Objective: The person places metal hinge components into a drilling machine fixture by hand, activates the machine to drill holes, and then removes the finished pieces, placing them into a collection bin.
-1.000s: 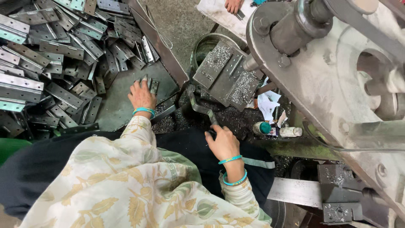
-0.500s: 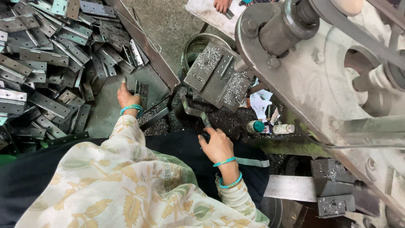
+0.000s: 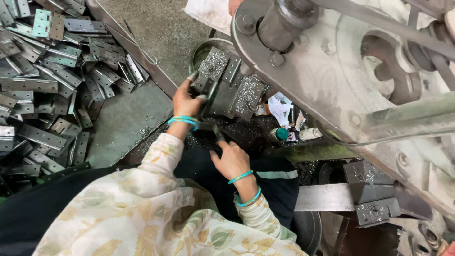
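Note:
My left hand [image 3: 186,102] is up against the dark press die block [image 3: 227,87], fingers closed on a small grey metal hinge plate [image 3: 194,77] at the block's left edge. My right hand [image 3: 232,161] sits lower, near my lap, and grips a dark lever handle [image 3: 217,134] that runs up toward the die. Both wrists wear turquoise bangles. Metal shavings cover the top of the die block. A heap of grey hinge plates [image 3: 47,76] lies to the left on a green metal tray [image 3: 125,123].
A large grey flywheel and press frame [image 3: 332,76] fills the right side. A green-capped bottle [image 3: 279,134] and rags lie under it. Another person's hand [image 3: 234,4] shows at the top edge. A steel block [image 3: 374,196] juts out at lower right.
My left hand has left the hinge pile and swung right and up to the die block, carrying a plate. My right hand stays on the lever handle.

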